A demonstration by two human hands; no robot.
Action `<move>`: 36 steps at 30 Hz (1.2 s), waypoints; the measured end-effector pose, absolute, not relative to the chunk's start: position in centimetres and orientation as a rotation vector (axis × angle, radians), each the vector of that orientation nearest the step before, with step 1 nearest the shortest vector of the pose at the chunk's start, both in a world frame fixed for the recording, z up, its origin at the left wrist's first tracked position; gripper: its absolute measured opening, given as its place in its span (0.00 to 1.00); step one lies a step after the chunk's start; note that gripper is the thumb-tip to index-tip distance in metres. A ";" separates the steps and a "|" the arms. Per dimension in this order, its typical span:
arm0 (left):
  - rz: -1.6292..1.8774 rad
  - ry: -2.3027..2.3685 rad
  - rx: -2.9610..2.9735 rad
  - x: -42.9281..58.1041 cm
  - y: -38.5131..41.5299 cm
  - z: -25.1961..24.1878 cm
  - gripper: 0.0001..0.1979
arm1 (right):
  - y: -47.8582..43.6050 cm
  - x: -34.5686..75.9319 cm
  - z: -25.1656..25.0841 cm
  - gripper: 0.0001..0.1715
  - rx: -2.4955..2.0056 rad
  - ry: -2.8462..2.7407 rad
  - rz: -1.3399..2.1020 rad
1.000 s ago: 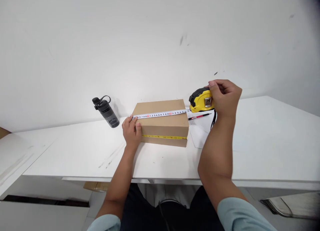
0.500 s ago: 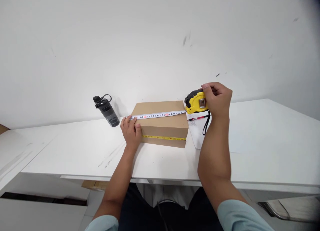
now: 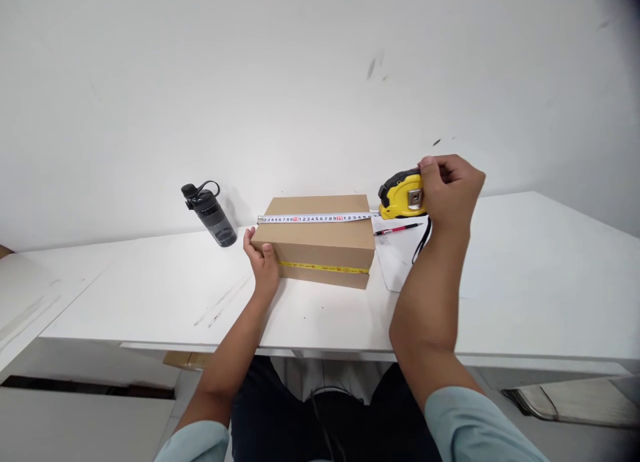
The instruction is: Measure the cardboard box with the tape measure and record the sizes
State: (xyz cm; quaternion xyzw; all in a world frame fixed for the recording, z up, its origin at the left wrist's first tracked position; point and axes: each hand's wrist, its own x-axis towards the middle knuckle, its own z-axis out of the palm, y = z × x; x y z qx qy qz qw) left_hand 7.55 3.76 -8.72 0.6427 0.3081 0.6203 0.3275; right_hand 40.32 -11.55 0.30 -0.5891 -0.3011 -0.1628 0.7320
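Note:
A brown cardboard box (image 3: 320,239) with a yellow strip along its front lies on the white table. The white blade (image 3: 320,219) of a tape measure stretches across its top, the metal end at the box's left edge. My right hand (image 3: 450,189) grips the yellow and black tape measure (image 3: 404,197) by its case, raised just past the box's right edge; a black strap hangs from it. My left hand (image 3: 264,265) holds the box's left end, thumb on the front face and fingers round the left side, below the blade.
A dark water bottle (image 3: 213,217) stands on the table (image 3: 150,302) left of the box, near the wall. Right of the box, a red and black pen (image 3: 397,229) lies on white paper (image 3: 393,265). The table's front edge runs before my legs.
My left hand has come off the blade on top and moved down onto the box's left end. My right hand and the tape measure have shifted right; the blade's metal end now shows.

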 end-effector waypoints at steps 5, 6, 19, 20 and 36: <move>1.605 0.789 1.651 6.8 4.8 -8.5 0.50 | -12.6 40.7 0.3 0.11 -1.285 -0.649 -0.393; 1.601 0.786 1.645 6.7 5.0 -8.5 0.48 | -12.7 40.7 0.3 0.12 -1.282 -0.650 -0.396; 1.601 0.556 1.621 6.4 5.5 -8.4 0.31 | -13.2 40.7 0.2 0.13 -1.283 -0.617 -0.424; 1.598 0.543 1.614 6.4 5.5 -8.4 0.31 | -13.2 40.7 0.1 0.13 -1.282 -0.615 -0.426; 1.323 0.439 1.525 6.2 6.1 -8.6 0.62 | -13.3 40.5 0.4 0.11 -1.216 -0.609 -0.357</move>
